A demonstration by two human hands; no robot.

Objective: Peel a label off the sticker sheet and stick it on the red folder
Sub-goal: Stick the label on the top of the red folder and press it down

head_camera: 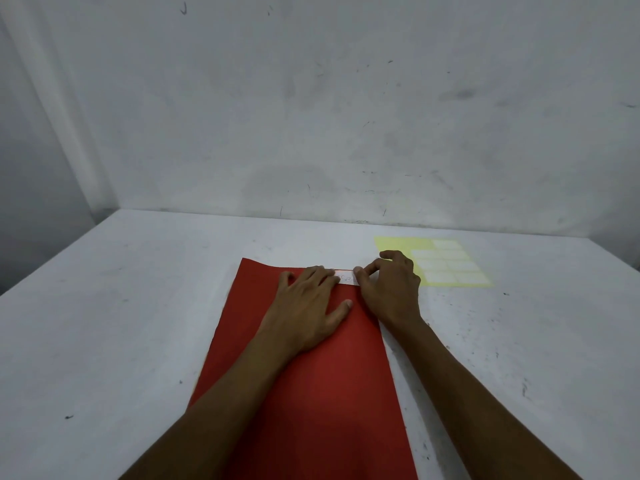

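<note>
A red folder (311,393) lies flat on the table, running from the near edge toward the middle. A white label (346,278) with handwriting lies at the folder's far right corner. My left hand (311,306) lies flat on the folder, fingers spread, its fingertips covering the label's left end. My right hand (391,289) rests at the folder's right edge with thumb and forefinger touching the label's right end. The yellow sticker sheet (436,261) with several white labels lies on the table just beyond my right hand, its left part bare.
The white table (121,306) is scuffed and speckled, with a grey wall (311,116) right behind its far edge. The table's left edge falls away at the far left.
</note>
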